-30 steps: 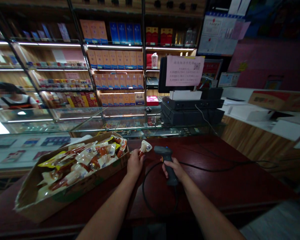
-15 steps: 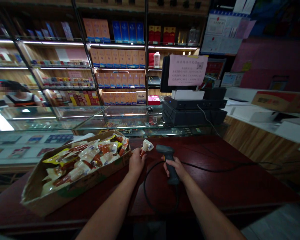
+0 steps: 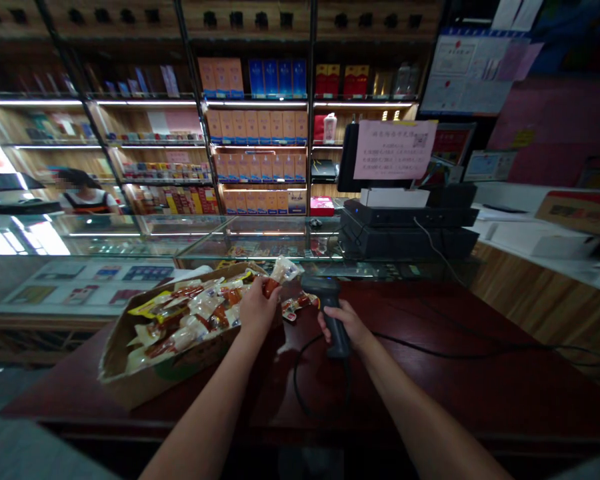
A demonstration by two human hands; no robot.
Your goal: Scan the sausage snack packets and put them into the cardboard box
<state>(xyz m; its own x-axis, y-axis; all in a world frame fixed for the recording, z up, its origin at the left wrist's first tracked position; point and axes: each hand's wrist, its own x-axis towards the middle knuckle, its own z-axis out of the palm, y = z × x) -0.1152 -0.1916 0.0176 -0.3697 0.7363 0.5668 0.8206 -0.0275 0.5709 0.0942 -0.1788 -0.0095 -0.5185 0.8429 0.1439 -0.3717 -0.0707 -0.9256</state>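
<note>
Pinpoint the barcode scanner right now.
In the head view, the barcode scanner is in the right hand, above the dark red counter, right of the open carton.

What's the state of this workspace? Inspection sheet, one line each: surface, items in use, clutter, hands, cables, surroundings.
Surface: dark red tabletop, glossy, with reflections.
Items in use: handheld scanner; clear-wrapped packet; open carton heaped with similar packets.
Clutter: small wrapped items between carton and scanner; details too small to tell.
Hands: left hand holds the packet by the carton's end; right hand grips the scanner's handle.
Cables: black scanner cable, looped near the scanner, trailing right across the tabletop.
Surroundings: glass display counters, stocked shelves, screen bearing a pink notice, another person far left.
</note>
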